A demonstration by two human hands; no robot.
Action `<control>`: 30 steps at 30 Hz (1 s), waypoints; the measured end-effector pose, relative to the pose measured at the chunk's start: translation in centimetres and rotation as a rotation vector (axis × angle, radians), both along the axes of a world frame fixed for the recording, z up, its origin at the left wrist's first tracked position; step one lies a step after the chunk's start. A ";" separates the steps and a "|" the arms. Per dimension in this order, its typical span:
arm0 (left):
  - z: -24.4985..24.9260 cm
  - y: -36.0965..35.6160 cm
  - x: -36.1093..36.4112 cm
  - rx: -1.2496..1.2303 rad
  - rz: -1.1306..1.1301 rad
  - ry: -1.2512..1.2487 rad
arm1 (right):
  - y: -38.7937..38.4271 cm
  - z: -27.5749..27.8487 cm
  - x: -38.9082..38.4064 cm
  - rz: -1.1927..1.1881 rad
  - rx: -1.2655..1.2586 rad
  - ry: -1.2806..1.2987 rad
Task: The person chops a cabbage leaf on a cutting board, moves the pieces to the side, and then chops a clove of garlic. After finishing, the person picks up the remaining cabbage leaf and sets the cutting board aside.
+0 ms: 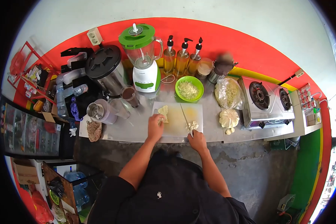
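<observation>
A white cutting board [173, 130] lies at the counter's front edge, its middle stained yellowish. My left hand [155, 126] is closed, with its curled fingertips on a pale cabbage leaf piece [163, 111] at the board's left side. The grip of my right hand [197, 140] is around the handle of a kitchen knife [185, 116], whose blade points away from me across the board. Small chopped pale pieces [193, 125] lie beside the blade on the right. Behind the board, a green bowl [178, 95] holds shredded pale vegetable.
Right of the board are a clear bag of pale strands [229, 93], a cabbage-like pale head [229, 118] and a two-burner stove [265, 119]. Behind stand a blender [145, 76] and several pump bottles [182, 61]. Cups [120, 109] and a steel container [114, 76] stand left.
</observation>
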State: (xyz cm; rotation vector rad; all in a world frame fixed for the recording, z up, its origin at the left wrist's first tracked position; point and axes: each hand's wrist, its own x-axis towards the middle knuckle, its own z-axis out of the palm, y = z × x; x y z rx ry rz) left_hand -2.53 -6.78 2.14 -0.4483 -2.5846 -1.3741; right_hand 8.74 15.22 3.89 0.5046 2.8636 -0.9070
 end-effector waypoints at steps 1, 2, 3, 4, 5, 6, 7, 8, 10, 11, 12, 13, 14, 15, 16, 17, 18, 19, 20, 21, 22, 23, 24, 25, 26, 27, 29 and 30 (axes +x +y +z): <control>0.1 -0.2 -0.7 -0.021 0.029 -0.024 | -0.2 -0.3 0.0 -0.024 -0.021 0.030; 0.2 -0.3 -1.4 -0.021 0.014 -0.038 | -0.3 -0.7 0.0 -0.039 -0.021 0.016; 0.0 -0.5 -1.8 -0.054 -0.010 -0.022 | -0.4 -0.9 0.1 0.011 -0.061 -0.005; 0.0 -0.6 -2.0 -0.088 -0.038 -0.007 | -0.7 -1.0 0.5 0.056 -0.104 -0.026; 0.0 -0.6 -2.2 -0.135 -0.060 -0.046 | -0.9 -1.0 0.7 0.064 -0.116 -0.033; -0.3 -0.8 -2.5 -0.143 -0.085 -0.061 | -1.1 -1.0 0.9 0.039 -0.125 -0.048; -0.6 -0.9 -2.7 -0.197 -0.099 -0.105 | -1.4 -1.0 1.0 0.000 -0.139 -0.032; -0.9 -0.9 -2.7 -0.248 -0.112 -0.145 | -1.5 -0.9 1.2 -0.038 -0.147 -0.014; -1.0 -0.8 -2.6 -0.209 -0.114 -0.129 | -1.8 -1.2 1.4 -0.121 -0.155 0.056; -1.0 -0.8 -2.5 -0.166 -0.092 -0.105 | -1.8 -1.3 1.5 -0.191 -0.151 0.008; -0.8 -0.8 -2.4 -0.168 -0.107 -0.112 | -2.0 -1.2 1.7 -0.259 -0.148 -0.040; -0.6 -0.7 -2.4 -0.115 -0.115 -0.093 | -2.4 -1.1 1.8 -0.274 -0.147 -0.045; -0.4 -0.7 -2.4 -0.061 -0.122 -0.074 | -2.7 -1.0 1.9 -0.301 -0.175 -0.042; -0.2 -0.7 -2.4 -0.058 -0.133 -0.080 | -2.9 -1.1 2.0 -0.328 -0.201 -0.040; 0.1 -0.8 -2.5 -0.024 -0.135 -0.070 | -3.3 -1.1 2.2 -0.337 -0.196 -0.046; 0.3 -0.8 -2.5 0.010 -0.134 -0.061 | -3.8 -1.2 2.4 -0.323 -0.177 -0.033; 0.3 -0.9 -2.5 0.014 -0.138 -0.068 | -4.2 -1.5 2.6 -0.307 -0.159 -0.019; 0.4 -1.0 -2.6 0.051 -0.133 -0.091 | -4.5 -1.8 2.7 -0.308 -0.154 -0.023; 0.4 -1.1 -2.7 0.087 -0.126 -0.112 | -4.9 -2.1 2.7 -0.302 -0.114 -0.040; 0.6 -1.3 -2.7 0.090 -0.124 -0.116 | -5.2 -2.2 2.7 -0.296 -0.076 -0.058; 0.7 -1.5 -2.7 0.103 -0.116 -0.123 | -5.5 -2.4 2.7 -0.294 -0.074 -0.062; 0.9 -1.6 -2.7 0.116 -0.107 -0.130 | -5.7 -2.5 2.7 -0.317 -0.077 -0.065; 1.0 -1.8 -2.7 0.118 -0.105 -0.134 | -6.0 -2.2 2.6 -0.340 -0.080 -0.069; 1.1 -2.0 -2.7 0.125 -0.106 -0.157 | -6.3 -2.0 2.6 -0.339 -0.077 -0.072; 1.2 -2.1 -2.5 0.132 -0.108 -0.181 | -6.6 -1.7 2.6 -0.346 -0.047 -0.082; 1.2 -2.3 -2.4 0.135 -0.110 -0.184 | -6.7 -1.7 2.6 -0.354 -0.017 -0.090; 1.4 -2.6 -2.1 0.175 -0.122 -0.178 | -6.8 -1.8 2.6 -0.344 -0.009 -0.061; 1.1 -2.8 -1.9 0.175 -0.130 -0.178 | -6.8 -1.8 2.5 -0.335 -0.005 -0.026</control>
